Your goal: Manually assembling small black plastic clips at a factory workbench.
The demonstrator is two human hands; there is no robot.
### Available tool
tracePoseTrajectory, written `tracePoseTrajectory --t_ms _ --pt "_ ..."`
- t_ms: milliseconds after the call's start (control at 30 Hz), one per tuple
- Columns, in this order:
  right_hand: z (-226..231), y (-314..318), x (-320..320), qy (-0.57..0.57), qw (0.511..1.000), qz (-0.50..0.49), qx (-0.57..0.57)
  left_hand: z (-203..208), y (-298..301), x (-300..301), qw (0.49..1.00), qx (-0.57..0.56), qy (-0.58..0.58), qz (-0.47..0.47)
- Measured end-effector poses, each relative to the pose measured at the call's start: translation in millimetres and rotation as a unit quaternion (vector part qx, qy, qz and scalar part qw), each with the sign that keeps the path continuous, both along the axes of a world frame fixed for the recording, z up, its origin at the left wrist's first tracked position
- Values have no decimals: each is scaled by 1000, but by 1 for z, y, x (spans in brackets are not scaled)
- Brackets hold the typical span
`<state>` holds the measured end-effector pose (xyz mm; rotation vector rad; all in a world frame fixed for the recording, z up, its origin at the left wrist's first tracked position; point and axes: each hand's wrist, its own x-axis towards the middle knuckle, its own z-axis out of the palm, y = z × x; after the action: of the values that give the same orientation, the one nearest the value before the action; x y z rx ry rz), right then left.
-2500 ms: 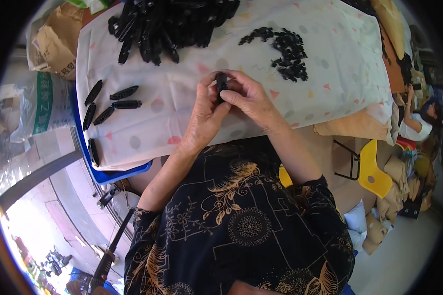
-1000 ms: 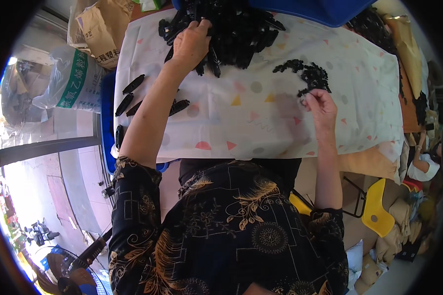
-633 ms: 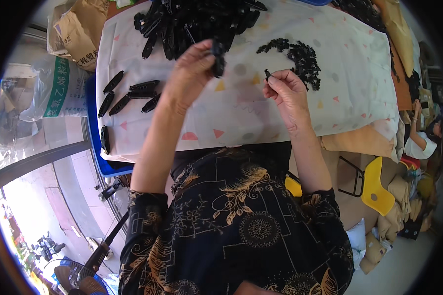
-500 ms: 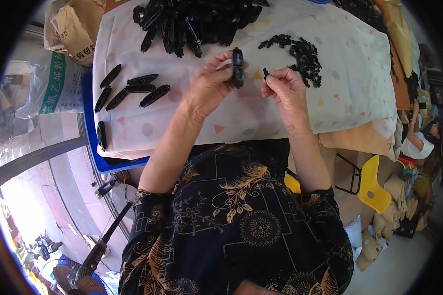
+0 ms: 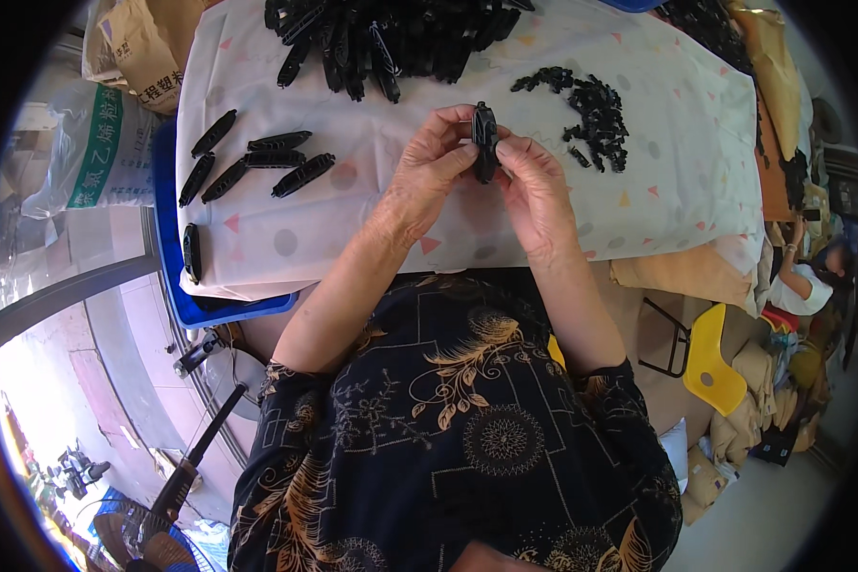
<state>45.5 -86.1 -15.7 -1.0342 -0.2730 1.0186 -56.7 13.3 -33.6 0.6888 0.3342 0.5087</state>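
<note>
My left hand (image 5: 436,157) holds a long, narrow black plastic part (image 5: 484,132) upright above the table, fingers and thumb gripping its left side. Against the right side of this part press the closed thumb and fingers of my right hand (image 5: 536,181). The small black piece that hand was pinching is now hidden by the fingers and the dark part. To the right lies a loose cluster of small black pieces (image 5: 601,124). Several similar long black parts (image 5: 276,159) rest at the left of the table, and a large heap of them (image 5: 381,43) covers its far middle.
A pale patterned cloth covers the table (image 5: 353,224). Blue trays (image 5: 170,229) stick out along its left edge. Plastic and paper sacks (image 5: 114,143) stand at the left. On the right are a yellow chair (image 5: 715,357) and another person (image 5: 803,286) farther off.
My right hand has moved left and up with its small piece to meet the long black part. My left hand has shifted slightly right, still holding that part.
</note>
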Motion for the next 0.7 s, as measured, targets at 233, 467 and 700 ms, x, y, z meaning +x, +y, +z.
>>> tracePoseTrajectory --t_ms 233,467,700 --pt "-11 2 -9 4 999 -50 -4 1 -5 1 996 78 51 12" --pt "-14 -9 2 -77 997 -2 -32 0 -16 2 969 212 123 -31" --pt "-1 -12 16 -17 997 64 -50 5 -20 6 964 226 132 -44"
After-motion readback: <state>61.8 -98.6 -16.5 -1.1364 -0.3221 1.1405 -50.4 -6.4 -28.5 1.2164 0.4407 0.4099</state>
